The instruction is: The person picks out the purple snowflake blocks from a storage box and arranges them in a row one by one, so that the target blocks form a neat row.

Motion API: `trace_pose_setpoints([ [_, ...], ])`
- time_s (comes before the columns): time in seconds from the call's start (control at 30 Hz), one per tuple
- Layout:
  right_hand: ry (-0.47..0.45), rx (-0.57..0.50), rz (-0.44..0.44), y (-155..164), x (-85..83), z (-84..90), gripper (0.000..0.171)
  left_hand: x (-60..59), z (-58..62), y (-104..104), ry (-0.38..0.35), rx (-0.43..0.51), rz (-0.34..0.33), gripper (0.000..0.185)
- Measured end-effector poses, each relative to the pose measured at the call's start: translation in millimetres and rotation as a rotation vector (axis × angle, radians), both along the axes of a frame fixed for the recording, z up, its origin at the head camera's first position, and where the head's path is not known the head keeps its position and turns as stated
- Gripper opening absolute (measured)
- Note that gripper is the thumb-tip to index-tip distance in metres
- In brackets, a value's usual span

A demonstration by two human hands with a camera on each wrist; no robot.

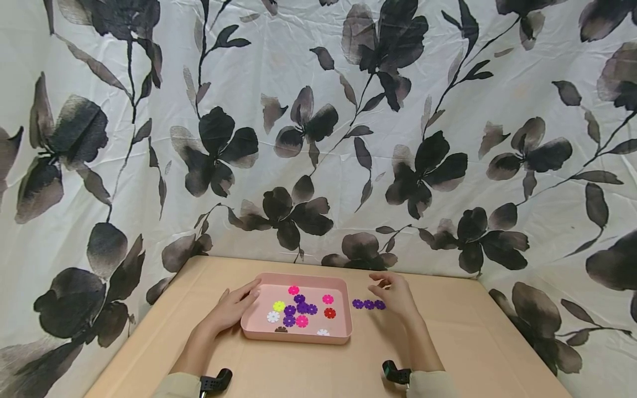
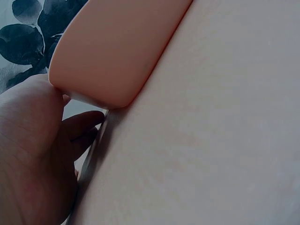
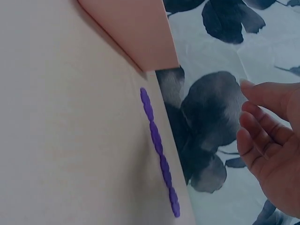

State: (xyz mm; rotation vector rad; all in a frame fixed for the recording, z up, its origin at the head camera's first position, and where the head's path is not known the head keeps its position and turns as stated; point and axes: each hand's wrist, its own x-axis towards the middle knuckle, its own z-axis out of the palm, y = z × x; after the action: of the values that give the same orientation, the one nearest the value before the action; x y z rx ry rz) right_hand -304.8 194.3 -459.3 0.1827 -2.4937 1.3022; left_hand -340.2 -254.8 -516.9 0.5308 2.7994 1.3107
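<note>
A pink tray (image 1: 298, 336) holds loose flower-shaped plastic pieces: several purple ones (image 1: 290, 310), three pink, a yellow one (image 1: 278, 305), a red one (image 1: 330, 313), two white and a dark brown one (image 1: 281, 329). My left hand (image 1: 231, 307) rests against the tray's left side, fingers along the rim. Right of the tray, a row of purple flower pieces (image 1: 369, 304) lies end to end on the table; the right wrist view shows it edge-on. Above the row's right end is my right hand (image 1: 395, 292), fingers loosely bent, nothing visible between thumb and fingertips.
The tan tabletop (image 1: 478, 342) extends around the tray, its far edge close behind. A white cloth with dark flowers (image 1: 338, 182) hangs behind the table. Black wrist straps (image 1: 216, 381) sit at both sleeves.
</note>
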Motion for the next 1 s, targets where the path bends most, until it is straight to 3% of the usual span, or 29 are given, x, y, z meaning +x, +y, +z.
trace_pose_setpoints([
  [0.27, 0.013, -0.023, 0.068, -33.2, -0.2, 0.6, 0.03, -0.8, -0.1, -0.3, -0.004, -0.003, 0.0, 0.056],
  [1.0, -0.095, 0.031, 0.238, -104.2, -0.6, -16.2, 0.028, 0.7, 0.5, -0.9, -0.012, 0.004, -0.004, 0.056],
])
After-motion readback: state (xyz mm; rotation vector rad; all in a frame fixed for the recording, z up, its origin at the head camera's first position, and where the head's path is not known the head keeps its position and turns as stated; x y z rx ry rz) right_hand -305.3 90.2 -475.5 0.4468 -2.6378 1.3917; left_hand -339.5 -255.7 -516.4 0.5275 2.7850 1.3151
